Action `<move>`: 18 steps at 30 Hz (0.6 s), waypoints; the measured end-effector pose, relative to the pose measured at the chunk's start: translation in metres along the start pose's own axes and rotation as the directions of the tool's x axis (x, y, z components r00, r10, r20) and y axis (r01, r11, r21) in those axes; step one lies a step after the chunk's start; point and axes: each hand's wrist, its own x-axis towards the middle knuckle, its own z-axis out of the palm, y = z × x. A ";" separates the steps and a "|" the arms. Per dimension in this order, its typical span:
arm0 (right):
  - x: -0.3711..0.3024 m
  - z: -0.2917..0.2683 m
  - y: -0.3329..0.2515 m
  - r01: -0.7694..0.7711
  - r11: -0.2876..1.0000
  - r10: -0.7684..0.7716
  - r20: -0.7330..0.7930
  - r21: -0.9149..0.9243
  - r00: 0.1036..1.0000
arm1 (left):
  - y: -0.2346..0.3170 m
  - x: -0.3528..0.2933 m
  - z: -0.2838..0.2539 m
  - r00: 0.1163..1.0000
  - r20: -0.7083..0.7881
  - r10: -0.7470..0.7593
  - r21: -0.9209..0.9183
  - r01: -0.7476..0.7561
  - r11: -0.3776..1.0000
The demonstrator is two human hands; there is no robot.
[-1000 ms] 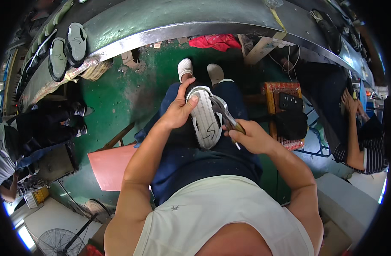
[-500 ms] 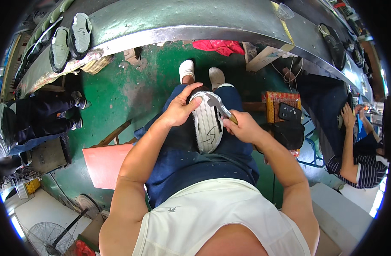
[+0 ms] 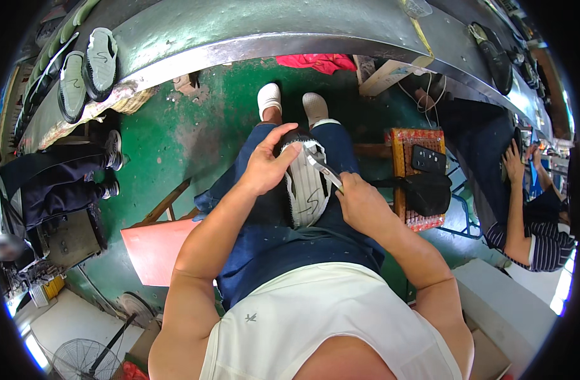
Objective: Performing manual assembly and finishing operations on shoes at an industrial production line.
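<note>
Down on my lap, resting on the dark blue trousers, sits a white shoe sole (image 3: 307,185) with black edging, tread side up and toe end pointing away from me. My left hand (image 3: 264,166) is wrapped over its left edge near the toe, thumb lying across the top and fingers curled round the side, so it's a firm closed hold on the sole. My right hand (image 3: 361,204) is fisted tight around the handle of a small metal blade tool (image 3: 321,166), whose tip sits on the upper right part of the sole. Just right of my knee there's a red woven stool (image 3: 404,158) with a black phone and black pouch on it. Up on the curved metal conveyor (image 3: 239,28), two more soles (image 3: 87,66) lie side by side, well apart from me.
</note>
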 end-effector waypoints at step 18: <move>0.027 0.038 0.041 -0.070 0.763 0.215 -0.150 0.642 0.965 | -0.028 -0.012 0.006 0.977 0.211 -0.009 -0.023 0.014 1.000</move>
